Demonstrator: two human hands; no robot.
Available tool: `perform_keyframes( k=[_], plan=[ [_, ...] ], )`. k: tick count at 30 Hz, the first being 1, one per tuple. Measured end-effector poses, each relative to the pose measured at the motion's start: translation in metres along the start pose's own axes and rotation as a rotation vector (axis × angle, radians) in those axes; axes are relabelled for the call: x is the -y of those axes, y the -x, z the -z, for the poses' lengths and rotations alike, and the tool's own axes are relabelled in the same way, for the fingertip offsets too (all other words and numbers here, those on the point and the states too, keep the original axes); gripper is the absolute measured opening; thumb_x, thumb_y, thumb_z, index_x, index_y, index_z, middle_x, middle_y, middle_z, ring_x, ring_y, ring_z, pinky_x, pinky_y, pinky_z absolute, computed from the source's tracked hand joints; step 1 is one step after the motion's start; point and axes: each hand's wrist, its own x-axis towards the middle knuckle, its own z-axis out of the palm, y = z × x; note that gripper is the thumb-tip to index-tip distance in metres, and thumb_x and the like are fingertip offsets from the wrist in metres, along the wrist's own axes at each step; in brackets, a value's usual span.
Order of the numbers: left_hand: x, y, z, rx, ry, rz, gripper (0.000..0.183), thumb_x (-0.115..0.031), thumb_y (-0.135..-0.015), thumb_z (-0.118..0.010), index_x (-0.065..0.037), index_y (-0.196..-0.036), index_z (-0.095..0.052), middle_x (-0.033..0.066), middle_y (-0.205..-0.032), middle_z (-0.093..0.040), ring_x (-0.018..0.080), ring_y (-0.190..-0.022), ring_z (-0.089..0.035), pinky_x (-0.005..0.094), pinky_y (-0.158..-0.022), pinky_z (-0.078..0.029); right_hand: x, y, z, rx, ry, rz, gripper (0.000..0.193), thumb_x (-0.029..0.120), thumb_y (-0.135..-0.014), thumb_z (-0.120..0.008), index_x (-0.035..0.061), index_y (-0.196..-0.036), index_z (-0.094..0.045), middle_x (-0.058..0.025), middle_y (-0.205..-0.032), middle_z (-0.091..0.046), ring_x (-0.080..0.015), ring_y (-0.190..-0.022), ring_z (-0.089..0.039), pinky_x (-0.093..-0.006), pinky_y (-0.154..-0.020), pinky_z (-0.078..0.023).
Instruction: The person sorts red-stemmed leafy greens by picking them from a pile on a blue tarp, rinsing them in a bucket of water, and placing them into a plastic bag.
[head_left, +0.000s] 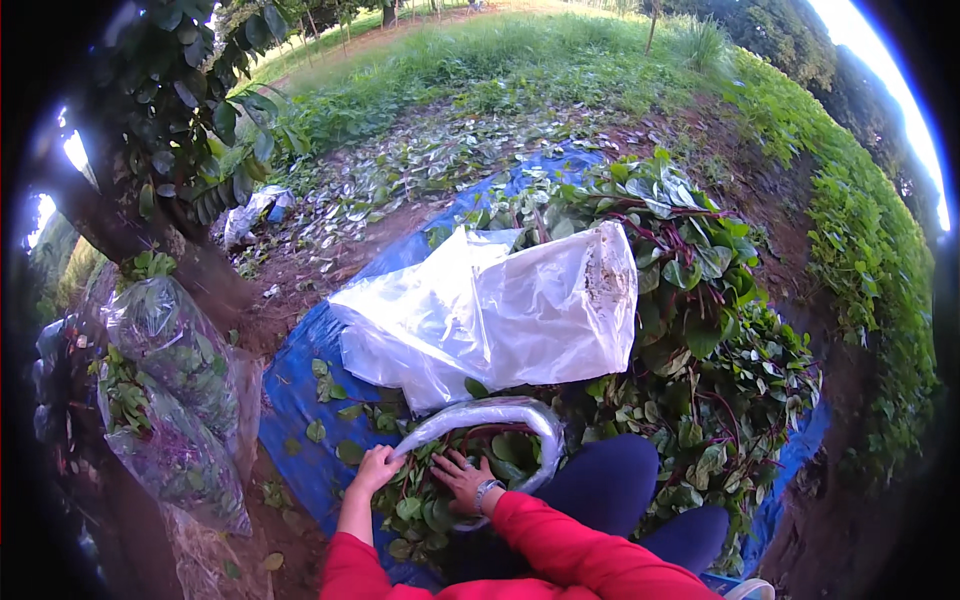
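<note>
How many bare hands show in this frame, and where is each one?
2. The left hand grips the rolled plastic rim; the right hand lies spread on the leaves within it. No others are visible.

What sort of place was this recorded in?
Outdoors, likely a farm or garden plot: leafy greens are heaped on a blue tarp, a tree stands at left, and grass grows beyond.
</note>
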Motion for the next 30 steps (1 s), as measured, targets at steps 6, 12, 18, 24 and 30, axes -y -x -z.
perform_keyframes(
  k=[6,12,18,24,30],
  plan=[
    [-0.074,0.008,0.042,0.253,0.245,0.105,0.034,-0.034,-0.079,-0.063,-0.001,-0.084,-0.062,0.0109,-0.062,-0.058,0.015,-0.058,-0.054,0.0327,-0.057,-0.044,-0.008,0.005,-0.014,-0.097,0.087,-0.083,0.085,0.031,-0.068,-0.066,0.0213,-0.14,-0.022,0.0028,-0.149,-0.007,-0.0253,-0.135,-0.011,-0.0661,-0.088,-0.03],
    [0.013,0.025,-0.011,0.123,0.392,0.314,0.036,-0.037,-0.085,-0.055,-0.002,-0.086,-0.058,0.0137,-0.075,-0.059,0.0216,-0.072,-0.056,0.033,-0.068,-0.043,-0.012,-0.009,-0.012,-0.07,0.0,-0.013,0.078,0.032,-0.07,-0.063,0.0204,-0.138,-0.026,0.0016,-0.147,-0.012,-0.0246,-0.135,-0.014,-0.0654,-0.089,-0.029],
    [-0.09,0.019,0.041,0.059,0.357,0.075,0.027,-0.025,-0.085,-0.058,-0.003,-0.073,-0.05,0.0083,-0.055,-0.049,0.0125,-0.054,-0.045,0.031,-0.052,-0.039,-0.018,0.003,-0.003,-0.14,0.062,-0.102,0.073,0.029,-0.072,-0.058,0.0192,-0.137,-0.027,0.0011,-0.147,-0.013,-0.0247,-0.135,-0.015,-0.0649,-0.09,-0.029],
    [0.027,0.05,-0.034,0.016,0.866,0.605,0.026,-0.031,-0.084,-0.059,-0.008,-0.073,-0.054,-0.0062,-0.069,-0.045,0.006,-0.065,-0.039,0.0217,-0.06,-0.032,-0.014,-0.013,-0.008,-0.091,-0.034,-0.03,0.078,0.031,-0.07,-0.062,0.0186,-0.138,-0.026,0.0013,-0.147,-0.013,-0.0248,-0.134,-0.016,-0.0661,-0.089,-0.029],
    [-0.047,0.042,0.014,-0.048,0.661,0.256,0.024,-0.029,-0.086,-0.057,-0.011,-0.072,-0.052,-0.0068,-0.057,-0.041,0.0081,-0.049,-0.035,0.026,-0.044,-0.029,-0.021,-0.01,-0.006,-0.141,0.02,-0.083,0.078,0.028,-0.069,-0.061,0.0174,-0.138,-0.026,0.0016,-0.148,-0.012,-0.0253,-0.135,-0.014,-0.0671,-0.089,-0.029]
  ],
)
